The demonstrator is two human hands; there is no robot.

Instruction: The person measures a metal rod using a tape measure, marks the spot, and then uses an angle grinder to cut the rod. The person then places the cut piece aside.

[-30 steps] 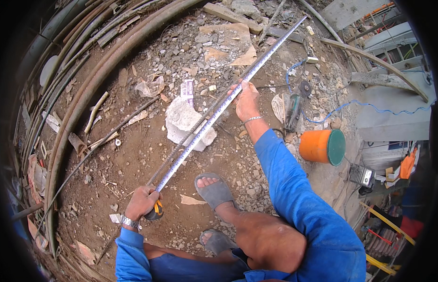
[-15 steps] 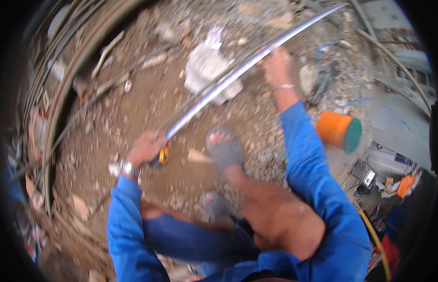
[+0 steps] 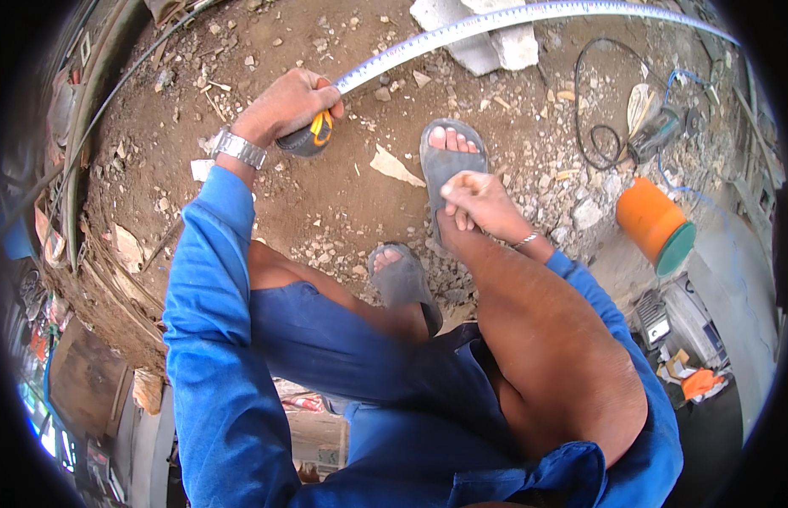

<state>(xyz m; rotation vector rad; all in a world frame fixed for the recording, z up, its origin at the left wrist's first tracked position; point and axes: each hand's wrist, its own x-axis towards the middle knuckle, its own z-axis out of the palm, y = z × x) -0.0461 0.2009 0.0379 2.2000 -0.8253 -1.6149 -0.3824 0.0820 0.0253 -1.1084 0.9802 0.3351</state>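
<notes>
My left hand (image 3: 294, 106) is wrapped round a tape measure (image 3: 307, 138) with a dark and yellow case. Out of it runs the long white blade (image 3: 462, 32), arching to the far right, where its end is lost at the rim of the view. My right hand (image 3: 489, 206) hangs at my right shin, just above the sandal, apart from the blade. Its fingers are curled together, and whatever may be in them is hidden. Beneath the blade lies a pale, flat broken slab (image 3: 481, 44).
An orange bucket (image 3: 648, 213) with a green end lies tipped at the right. Near it are a corded power tool (image 3: 656, 135) and a black cable (image 3: 599, 140). Bent pipes (image 3: 81, 161) line the left. Rubble covers the dirt ground around my sandals (image 3: 402, 275).
My right hand has come off the blade and drawn back to my shin. My left hand, still gripping the tape measure, is farther up in the view. The blade now arches.
</notes>
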